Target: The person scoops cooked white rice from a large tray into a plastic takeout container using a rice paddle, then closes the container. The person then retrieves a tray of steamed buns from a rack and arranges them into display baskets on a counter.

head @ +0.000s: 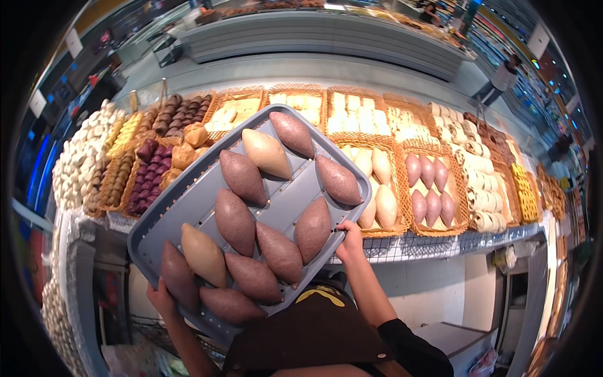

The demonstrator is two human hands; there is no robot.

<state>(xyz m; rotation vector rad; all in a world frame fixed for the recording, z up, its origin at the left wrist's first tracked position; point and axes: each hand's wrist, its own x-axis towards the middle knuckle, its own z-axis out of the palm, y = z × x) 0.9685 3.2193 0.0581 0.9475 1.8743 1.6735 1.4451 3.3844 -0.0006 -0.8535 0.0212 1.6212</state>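
A grey perforated metal baking tray [188, 207] is held tilted in front of me, in both hands. My left hand [161, 298] grips its lower left rim, and my right hand [351, 241] grips its right rim. Several spindle-shaped buns lie loose on it: most are purplish brown, like the bun [241, 176] near the middle, and a few are pale tan, like the bun [203, 254] at the left. The fingers under the tray are hidden.
Beyond the tray, wicker baskets hold cream spindle-shaped buns [386, 206], pink ones [419, 207], white rolls [360, 115] and purple buns [153, 174]. A wire-mesh shelf edge [414, 247] runs below them. A person [501, 80] stands in the aisle at the upper right.
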